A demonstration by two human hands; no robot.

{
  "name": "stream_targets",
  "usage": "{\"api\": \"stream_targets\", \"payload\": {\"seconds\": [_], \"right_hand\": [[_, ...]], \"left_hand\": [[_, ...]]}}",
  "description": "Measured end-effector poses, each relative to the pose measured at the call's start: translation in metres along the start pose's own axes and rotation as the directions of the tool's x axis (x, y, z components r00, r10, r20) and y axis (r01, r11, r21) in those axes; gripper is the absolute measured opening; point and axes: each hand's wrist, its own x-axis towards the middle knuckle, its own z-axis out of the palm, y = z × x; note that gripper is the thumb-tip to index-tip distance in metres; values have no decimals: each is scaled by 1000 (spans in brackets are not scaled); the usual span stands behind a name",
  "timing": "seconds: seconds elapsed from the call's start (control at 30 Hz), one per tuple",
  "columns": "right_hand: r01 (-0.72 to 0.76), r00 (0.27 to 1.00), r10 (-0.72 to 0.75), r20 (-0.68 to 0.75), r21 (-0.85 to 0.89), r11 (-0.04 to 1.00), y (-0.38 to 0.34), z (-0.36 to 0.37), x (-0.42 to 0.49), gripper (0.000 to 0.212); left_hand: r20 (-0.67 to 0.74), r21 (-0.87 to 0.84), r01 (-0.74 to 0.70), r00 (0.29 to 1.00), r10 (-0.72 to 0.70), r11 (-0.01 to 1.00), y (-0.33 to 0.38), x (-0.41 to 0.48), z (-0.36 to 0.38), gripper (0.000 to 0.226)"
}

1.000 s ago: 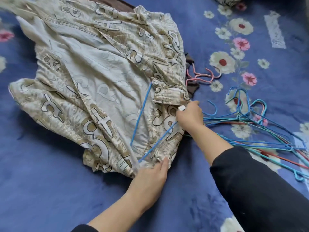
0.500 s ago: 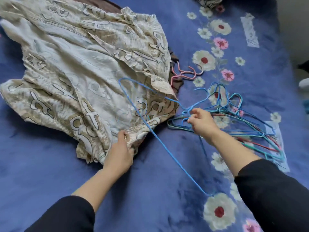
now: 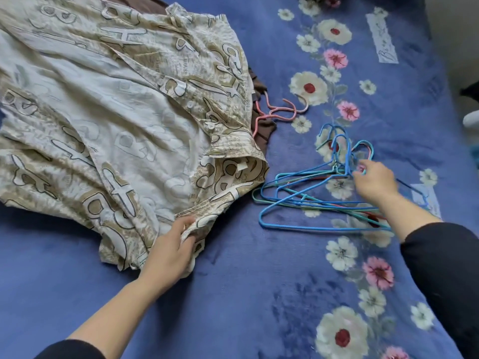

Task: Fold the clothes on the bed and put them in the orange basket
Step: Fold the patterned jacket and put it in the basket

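Under everything lay the blue plush bed cover with white and pink flowers [image 3: 246, 294], and it filled nearly the whole view. The largest thing on it was the beige and white button shirt with a big letter print [image 3: 116, 112]. It was spread out, crumpled and not folded, over the left half of the bed, with its collar end towards the middle. From under its right edge a dark brown cloth garment [image 3: 262, 128] showed only a little, so I could not tell what kind of garment it was.

To the right of the shirt, near it but apart, lay the loose pile of blue and teal wire hangers [image 3: 339, 161], flat on the cover, with their hooks pointing away from you. Farther from you, two pink wire hangers [image 3: 276, 111] lay with their hooks on the cover and their bodies hidden under the shirt and the brown garment.

Your left hand [image 3: 168, 252] held the near edge of the shirt, with the cloth bunched between the thumb and the curled fingers. Your right hand [image 3: 375, 182] reached over the hanger pile, its fingertips [image 3: 363, 170] at the hooks. This hand was blurred, so I could not tell if it pinched a wire or only touched it.
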Motion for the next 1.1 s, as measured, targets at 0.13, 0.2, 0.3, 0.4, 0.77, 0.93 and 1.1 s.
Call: {"api": "stream_targets", "payload": {"seconds": [0.13,0.2,0.3,0.4,0.77,0.93,1.1], "right_hand": [[252,967,-253,-10,156,955,-67,36,-36,38],[381,918,-396,5,259,888,-108,43,-55,41],[363,886,-450,111,437,823,-167,44,-80,67],[299,910,-382,161,385,873,-199,42,-92,77],[-71,979,-82,186,690,720,-215,-56,-151,24],[-122,975,-73,210,779,615,-213,-134,-203,25],[11,973,-184,138,771,636,-209,-243,-257,22]], "left_hand": [[145,-180,-30,988,56,983,6,-6,-1,20],[284,-362,38,956,71,931,15,-15,-5,14],[321,-409,17,939,126,912,25,-23,-16,23],[359,-340,-36,919,165,940,40,-32,-34,21],[536,-64,84,843,-36,994,72,-89,-204,25],[476,147,-70,879,-9,987,112,-133,-273,28],[357,186,-198,926,122,962,185,-186,-358,33]]}}
